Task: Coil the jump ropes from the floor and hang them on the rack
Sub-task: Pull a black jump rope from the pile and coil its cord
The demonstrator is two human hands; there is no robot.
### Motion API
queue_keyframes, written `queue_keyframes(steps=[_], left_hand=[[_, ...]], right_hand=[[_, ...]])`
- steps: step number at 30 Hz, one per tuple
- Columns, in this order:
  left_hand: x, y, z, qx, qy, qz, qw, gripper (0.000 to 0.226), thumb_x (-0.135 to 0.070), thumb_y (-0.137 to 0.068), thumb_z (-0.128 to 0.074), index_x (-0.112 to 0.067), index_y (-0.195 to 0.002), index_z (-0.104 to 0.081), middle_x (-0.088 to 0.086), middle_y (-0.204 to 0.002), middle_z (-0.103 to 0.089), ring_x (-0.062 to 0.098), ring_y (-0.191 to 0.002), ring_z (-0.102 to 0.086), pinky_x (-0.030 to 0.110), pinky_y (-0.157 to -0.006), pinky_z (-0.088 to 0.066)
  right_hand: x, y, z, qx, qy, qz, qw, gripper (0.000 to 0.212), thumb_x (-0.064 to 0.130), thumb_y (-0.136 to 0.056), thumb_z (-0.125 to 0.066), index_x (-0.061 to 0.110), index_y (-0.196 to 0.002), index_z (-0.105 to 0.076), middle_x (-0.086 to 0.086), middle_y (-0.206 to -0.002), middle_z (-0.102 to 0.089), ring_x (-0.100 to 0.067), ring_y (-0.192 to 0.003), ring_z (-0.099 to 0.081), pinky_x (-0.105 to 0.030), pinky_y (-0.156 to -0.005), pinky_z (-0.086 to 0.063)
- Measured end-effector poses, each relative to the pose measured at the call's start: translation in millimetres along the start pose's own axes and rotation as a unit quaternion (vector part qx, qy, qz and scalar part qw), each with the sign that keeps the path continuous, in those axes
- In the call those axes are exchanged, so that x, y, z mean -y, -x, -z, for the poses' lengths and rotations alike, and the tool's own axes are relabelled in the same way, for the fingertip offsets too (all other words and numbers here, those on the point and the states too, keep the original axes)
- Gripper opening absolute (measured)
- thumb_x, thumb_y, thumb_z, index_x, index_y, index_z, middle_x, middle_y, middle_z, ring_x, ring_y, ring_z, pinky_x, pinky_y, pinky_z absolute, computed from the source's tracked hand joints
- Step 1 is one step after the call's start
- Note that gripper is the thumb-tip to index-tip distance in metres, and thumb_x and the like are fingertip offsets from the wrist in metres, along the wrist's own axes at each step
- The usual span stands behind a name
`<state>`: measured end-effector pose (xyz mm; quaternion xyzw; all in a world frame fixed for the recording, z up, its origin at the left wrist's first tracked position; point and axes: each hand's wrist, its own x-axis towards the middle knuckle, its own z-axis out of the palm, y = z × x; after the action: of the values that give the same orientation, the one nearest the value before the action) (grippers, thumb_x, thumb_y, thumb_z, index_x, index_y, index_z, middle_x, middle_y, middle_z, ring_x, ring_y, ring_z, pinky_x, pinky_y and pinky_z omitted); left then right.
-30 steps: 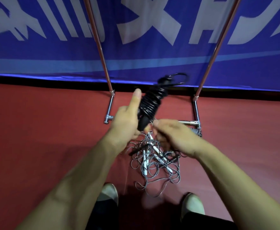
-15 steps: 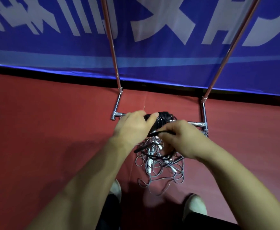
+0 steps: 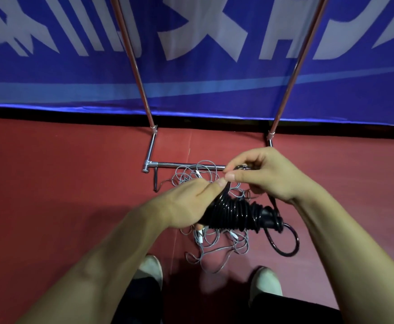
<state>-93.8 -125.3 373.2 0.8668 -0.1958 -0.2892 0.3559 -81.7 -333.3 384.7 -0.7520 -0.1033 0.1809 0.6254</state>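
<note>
My left hand [image 3: 186, 204] grips the 9 o'clock end of the glossy black coiled plastic jump rope [image 3: 235, 213]; its long axis runs 9 to 4 o'clock. My right hand [image 3: 268, 176] pinches the loose strand at 12. The chrome tube rack [image 3: 182, 163] stands beyond, at 12 o'clock.

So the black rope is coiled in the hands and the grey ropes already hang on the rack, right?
No: the head view shows the grey ropes lying tangled on the floor by the rack. The black rope is coiled in the left hand and right hand.
</note>
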Motion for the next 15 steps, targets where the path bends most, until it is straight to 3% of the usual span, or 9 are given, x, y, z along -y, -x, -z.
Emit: queue_keyframes(steps=[3, 6, 8, 9, 11, 12, 13, 15], left_hand=[[-11, 3, -5, -0.012, 0.032, -0.005, 0.999, 0.103, -0.09, -0.082, -0.015, 0.004, -0.072, -0.056, 0.02, -0.062, -0.064, 0.028, -0.057, -0.067, 0.052, -0.072, -0.055], [-11, 4, -10, -0.014, 0.076, -0.044, 0.996, 0.09, -0.087, -0.076, -0.034, 0.0, -0.07, -0.055, 0.021, -0.06, -0.065, 0.031, -0.051, -0.066, 0.048, -0.058, -0.053], [-5, 5, -7, -0.03, 0.125, -0.056, 0.99, 0.09, -0.09, -0.077, -0.038, -0.003, -0.066, -0.058, 0.023, -0.058, -0.064, 0.035, -0.051, -0.064, 0.048, -0.055, -0.051], [1, 4, -3, -0.043, 0.145, -0.054, 0.987, 0.091, -0.09, -0.078, -0.037, -0.004, -0.064, -0.06, 0.021, -0.056, -0.064, 0.033, -0.049, -0.062, 0.049, -0.055, -0.051], [8, 0, 6, -0.079, 0.164, -0.016, 0.983, 0.088, -0.087, -0.083, -0.032, -0.01, -0.056, -0.064, 0.014, -0.052, -0.064, 0.024, -0.046, -0.059, 0.044, -0.057, -0.051], [14, -3, 11, -0.106, 0.165, 0.022, 0.98, 0.087, -0.085, -0.086, -0.03, -0.012, -0.053, -0.065, 0.011, -0.051, -0.064, 0.019, -0.044, -0.056, 0.038, -0.055, -0.048], [19, -6, 16, -0.136, 0.166, 0.062, 0.975, 0.087, -0.082, -0.089, -0.028, -0.013, -0.052, -0.065, 0.009, -0.05, -0.064, 0.016, -0.041, -0.053, 0.032, -0.054, -0.044], [31, -12, 23, -0.188, 0.153, 0.129, 0.962, 0.088, -0.078, -0.093, -0.028, -0.009, -0.052, -0.065, 0.008, -0.049, -0.063, 0.013, -0.037, -0.05, 0.026, -0.053, -0.04]], right_hand=[[-9, -7, -10, -0.016, -0.069, 0.007, 0.997, 0.004, 0.023, -0.078, -0.079, 0.02, -0.081, -0.077, 0.001, -0.053, -0.053, -0.016, -0.047, -0.034, -0.03, -0.046, -0.022], [-18, -16, -21, -0.004, -0.105, -0.002, 0.994, 0.009, 0.03, -0.077, -0.081, 0.024, -0.084, -0.078, -0.016, -0.071, -0.057, -0.028, -0.066, -0.041, -0.036, -0.059, -0.033], [-24, -16, -23, -0.001, -0.138, -0.018, 0.99, 0.01, 0.03, -0.081, -0.075, 0.023, -0.087, -0.077, -0.014, -0.072, -0.06, -0.025, -0.062, -0.049, -0.029, -0.059, -0.04], [-30, -17, -23, 0.005, -0.151, -0.025, 0.988, 0.01, 0.021, -0.091, -0.068, 0.015, -0.095, -0.074, -0.008, -0.077, -0.066, -0.022, -0.065, -0.059, -0.024, -0.061, -0.047], [-35, -15, -25, 0.02, -0.044, -0.078, 0.996, 0.021, 0.002, -0.104, -0.045, -0.003, -0.113, -0.063, 0.001, -0.096, -0.073, -0.018, -0.089, -0.069, -0.014, -0.077, -0.046], [-35, -14, -30, 0.019, 0.064, -0.118, 0.991, 0.023, 0.008, -0.106, -0.043, 0.0, -0.111, -0.064, 0.011, -0.093, -0.071, -0.014, -0.091, -0.067, -0.011, -0.074, -0.04], [-36, -14, -36, 0.011, 0.145, -0.128, 0.981, 0.022, 0.017, -0.105, -0.047, 0.008, -0.1, -0.066, 0.019, -0.077, -0.067, -0.005, -0.076, -0.063, -0.013, -0.064, -0.038], [-33, -15, -53, 0.048, 0.223, -0.086, 0.97, 0.018, 0.022, -0.105, -0.048, 0.018, -0.095, -0.063, 0.016, -0.059, -0.053, 0.004, -0.054, -0.049, -0.013, -0.055, -0.032]])
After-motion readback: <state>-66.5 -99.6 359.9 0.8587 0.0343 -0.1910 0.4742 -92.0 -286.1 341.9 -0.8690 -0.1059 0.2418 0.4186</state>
